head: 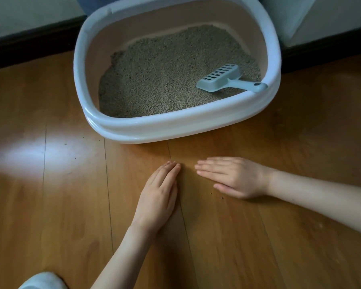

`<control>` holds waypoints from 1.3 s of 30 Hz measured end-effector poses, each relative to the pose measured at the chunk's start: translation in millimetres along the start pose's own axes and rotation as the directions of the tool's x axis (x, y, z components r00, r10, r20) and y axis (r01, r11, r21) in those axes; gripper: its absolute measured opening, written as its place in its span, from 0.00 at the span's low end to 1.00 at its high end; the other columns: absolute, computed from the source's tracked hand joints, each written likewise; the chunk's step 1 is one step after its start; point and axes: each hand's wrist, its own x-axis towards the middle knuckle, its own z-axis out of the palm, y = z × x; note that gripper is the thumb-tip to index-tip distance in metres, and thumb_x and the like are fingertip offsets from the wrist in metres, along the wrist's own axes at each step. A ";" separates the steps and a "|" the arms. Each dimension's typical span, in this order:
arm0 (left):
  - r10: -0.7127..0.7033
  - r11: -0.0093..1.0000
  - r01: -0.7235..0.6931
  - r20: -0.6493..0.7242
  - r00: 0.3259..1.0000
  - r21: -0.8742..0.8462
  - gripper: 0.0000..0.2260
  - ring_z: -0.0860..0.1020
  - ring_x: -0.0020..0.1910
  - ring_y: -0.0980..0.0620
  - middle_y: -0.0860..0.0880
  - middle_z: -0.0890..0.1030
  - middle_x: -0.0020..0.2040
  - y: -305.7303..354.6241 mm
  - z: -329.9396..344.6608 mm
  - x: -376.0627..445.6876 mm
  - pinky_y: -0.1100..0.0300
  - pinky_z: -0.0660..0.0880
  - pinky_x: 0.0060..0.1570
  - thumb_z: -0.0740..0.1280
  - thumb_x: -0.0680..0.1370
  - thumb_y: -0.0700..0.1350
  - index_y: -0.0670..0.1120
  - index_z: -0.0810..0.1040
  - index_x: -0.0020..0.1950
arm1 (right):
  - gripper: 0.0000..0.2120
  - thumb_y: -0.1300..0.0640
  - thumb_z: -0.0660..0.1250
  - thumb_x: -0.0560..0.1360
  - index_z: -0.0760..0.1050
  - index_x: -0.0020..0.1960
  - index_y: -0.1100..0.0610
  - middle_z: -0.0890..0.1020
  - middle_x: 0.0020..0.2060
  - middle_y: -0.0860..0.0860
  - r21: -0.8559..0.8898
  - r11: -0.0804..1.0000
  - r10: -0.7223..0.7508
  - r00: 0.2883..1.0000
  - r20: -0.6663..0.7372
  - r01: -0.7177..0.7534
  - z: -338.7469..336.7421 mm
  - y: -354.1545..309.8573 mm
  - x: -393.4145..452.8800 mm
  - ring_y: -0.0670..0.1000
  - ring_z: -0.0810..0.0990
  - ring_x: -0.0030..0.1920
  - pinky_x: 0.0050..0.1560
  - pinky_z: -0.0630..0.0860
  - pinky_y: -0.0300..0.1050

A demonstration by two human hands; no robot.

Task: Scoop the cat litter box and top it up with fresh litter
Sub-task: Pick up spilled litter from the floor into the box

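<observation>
While both hands lie idle on the boards, the scene reads as follows.

Floor (50, 205): wooden planks, glossy, with a pale patch of reflected light at the left; a dark skirting runs along the wall behind.

Litter box (154, 130): white rim, pale pink inner wall, standing on the floor against the wall, just beyond the hands and apart from them.

Litter (154, 80): tan granules covering the bottom of the box, surface uneven, banked higher toward the back.

Right hand (233, 177): flat on the floor, palm down, fingers straight and together, pointing left; holds nothing.

Left hand (158, 195): flat on the floor, palm down, fingers straight and together, pointing toward the box; holds nothing. Its fingertips lie near those of the right hand, not touching.

Scoop (223, 79): pale blue, slotted, lying on the litter at the right front of the box, handle end propped on the rim.

Stray granules (222, 198): a few dark specks on the floor near the right hand.
</observation>
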 end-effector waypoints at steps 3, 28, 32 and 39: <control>0.021 1.000 -0.021 0.000 1.000 -0.015 0.18 0.74 0.66 0.46 0.43 0.77 0.65 5.3 4.6 4.7 0.53 0.72 0.65 0.55 0.81 0.42 0.40 0.74 0.68 | 0.21 0.55 0.59 0.80 0.69 0.70 0.62 0.72 0.69 0.57 -0.078 0.997 0.008 0.998 -0.061 -0.013 2.7 -21.4 -20.3 0.54 0.68 0.71 0.71 0.65 0.51; 0.089 0.996 -0.087 -0.035 0.995 0.035 0.17 0.72 0.67 0.45 0.42 0.76 0.65 3.1 -1.8 18.5 0.51 0.69 0.67 0.57 0.81 0.40 0.38 0.74 0.68 | 0.28 0.46 0.48 0.81 0.57 0.76 0.59 0.63 0.74 0.54 -0.285 0.956 0.083 0.996 0.019 -0.074 17.3 -12.2 7.5 0.55 0.58 0.75 0.73 0.53 0.53; 0.098 0.993 -0.095 -0.042 0.994 0.066 0.17 0.72 0.67 0.44 0.41 0.76 0.65 2.2 -1.6 21.0 0.52 0.67 0.68 0.60 0.79 0.37 0.38 0.74 0.68 | 0.27 0.47 0.50 0.80 0.61 0.75 0.60 0.67 0.73 0.55 -0.269 0.944 0.195 0.981 -0.016 -0.192 9.4 4.5 18.2 0.56 0.63 0.74 0.72 0.57 0.52; 0.091 0.992 -0.088 -0.028 0.995 0.089 0.18 0.70 0.67 0.45 0.41 0.76 0.66 -2.8 -1.7 18.1 0.59 0.60 0.71 0.57 0.80 0.40 0.38 0.74 0.68 | 0.27 0.46 0.51 0.78 0.69 0.70 0.62 0.73 0.68 0.57 -0.260 0.959 0.117 0.993 -0.012 -0.116 20.0 -9.3 36.8 0.56 0.68 0.71 0.71 0.59 0.52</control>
